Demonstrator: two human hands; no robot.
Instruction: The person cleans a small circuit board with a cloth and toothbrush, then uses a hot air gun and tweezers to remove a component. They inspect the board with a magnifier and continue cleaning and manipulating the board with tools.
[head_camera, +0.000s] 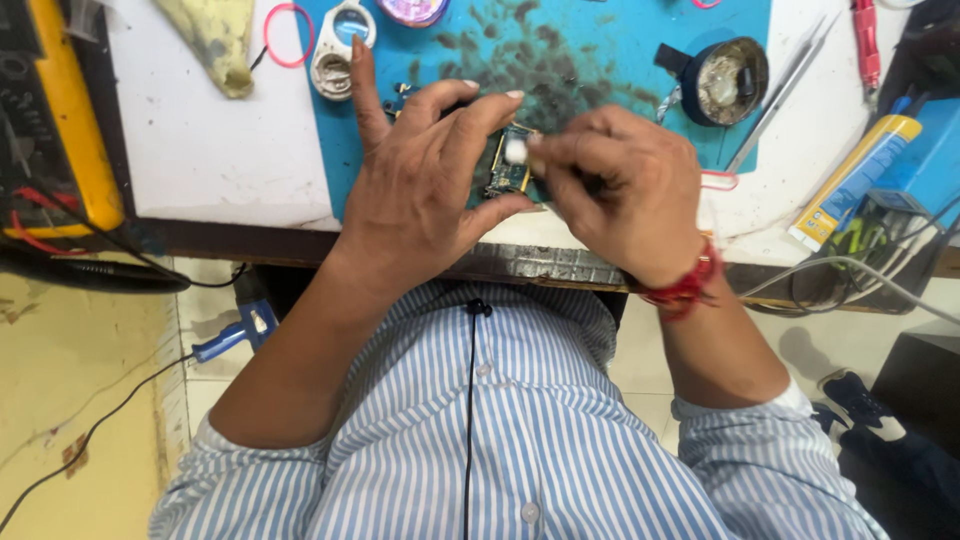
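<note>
Left hand (420, 190) pinching circuit board (508, 172) upright — right hand (625, 190) fingertips clamped on white swab (515, 150).

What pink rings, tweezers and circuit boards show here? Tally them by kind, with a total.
Pink rings: 1 whole, plus another partly cut off at the top edge, so 2
Tweezers: 1
Circuit board: 1, between both hands
Total: 4

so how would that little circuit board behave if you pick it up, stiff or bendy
The circuit board probably stays stiff: it sits flat, pinched at its edges by the left hand. It looks light, held by fingertips alone. Likely fragile, given its exposed small parts.
</note>
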